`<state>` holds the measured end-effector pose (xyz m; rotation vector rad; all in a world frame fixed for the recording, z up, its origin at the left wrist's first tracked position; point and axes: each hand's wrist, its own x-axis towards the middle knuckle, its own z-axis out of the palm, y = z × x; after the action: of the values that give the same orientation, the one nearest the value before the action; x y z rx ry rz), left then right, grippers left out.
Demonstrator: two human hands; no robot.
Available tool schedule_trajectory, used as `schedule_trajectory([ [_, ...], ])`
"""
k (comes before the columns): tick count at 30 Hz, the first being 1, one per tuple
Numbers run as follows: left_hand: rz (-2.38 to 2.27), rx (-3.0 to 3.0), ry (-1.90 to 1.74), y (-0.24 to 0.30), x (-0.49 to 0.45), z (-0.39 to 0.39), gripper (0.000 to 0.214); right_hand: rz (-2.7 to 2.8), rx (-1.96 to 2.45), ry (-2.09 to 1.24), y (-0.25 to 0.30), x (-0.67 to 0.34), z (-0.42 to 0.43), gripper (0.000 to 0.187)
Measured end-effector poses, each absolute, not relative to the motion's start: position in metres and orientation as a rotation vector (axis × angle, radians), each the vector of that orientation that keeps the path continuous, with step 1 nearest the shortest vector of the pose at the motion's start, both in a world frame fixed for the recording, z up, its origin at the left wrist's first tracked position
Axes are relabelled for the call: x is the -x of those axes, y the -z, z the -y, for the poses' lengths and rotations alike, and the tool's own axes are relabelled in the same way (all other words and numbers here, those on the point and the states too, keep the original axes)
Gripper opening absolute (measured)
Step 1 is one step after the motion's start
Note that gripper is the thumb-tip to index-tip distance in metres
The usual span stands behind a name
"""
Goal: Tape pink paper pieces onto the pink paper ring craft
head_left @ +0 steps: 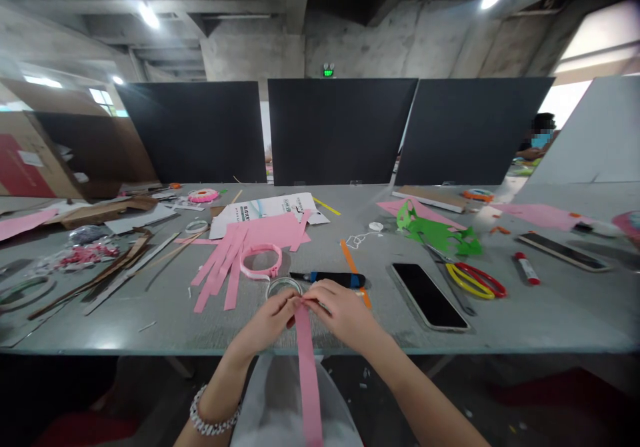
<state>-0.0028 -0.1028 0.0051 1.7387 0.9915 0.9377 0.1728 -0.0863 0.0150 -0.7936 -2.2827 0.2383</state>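
Pink paper strip (309, 380) hangs over the near edge of the grey table (150, 334), pinched at its top end between left hand (267, 324) and right hand (343, 314). Both hands closed, fingertips (320, 294) meeting on the paper; exact finger placement partly hidden. Chain bracelet (215, 412) on left wrist.

Clear tape roll (283, 287) at 12 o'clock, just ahead of the fingers. Pink paper ring (260, 260) at 11, beside fanned pink strips (223, 275). Black tool with blue band (330, 279) at 12 to 1, over orange strip (357, 270). Phone (429, 296) at 2; scissors with red and yellow handles (475, 280) at 2 to 3.

Risks: the long free end hangs unsupported, so its weight or a knock against the body could drag it from the pinch. Any exposed adhesive on the tape could catch paper or fingers. Crowded tabletop: a wide elbow or wrist sweep could shift the loose strips.
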Motion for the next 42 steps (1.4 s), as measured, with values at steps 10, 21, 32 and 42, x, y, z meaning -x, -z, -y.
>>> schedule_trajectory([
  [10, -1.052, -1.769, -0.984, -0.002, 0.004, 0.101, 0.024, 2.234, 0.936, -0.365, -0.02, -0.173, 0.092, 0.019],
  [21, -1.069, -1.698, -1.025, 0.009, -0.002, 0.099, 0.025, 2.233, 0.869, -0.175, -0.005, -0.171, 0.089, 0.02],
  [32, -1.004, -1.617, -0.977, 0.023, -0.007, 0.092, 0.032, 2.252, 0.921, -0.123, 0.001, -0.171, 0.087, 0.014],
  [42, -1.076, -1.683, -0.955, 0.022, -0.004, 0.094, 0.029, 1.757, 1.265, 0.108, -0.003, -0.258, 0.066, 0.03],
])
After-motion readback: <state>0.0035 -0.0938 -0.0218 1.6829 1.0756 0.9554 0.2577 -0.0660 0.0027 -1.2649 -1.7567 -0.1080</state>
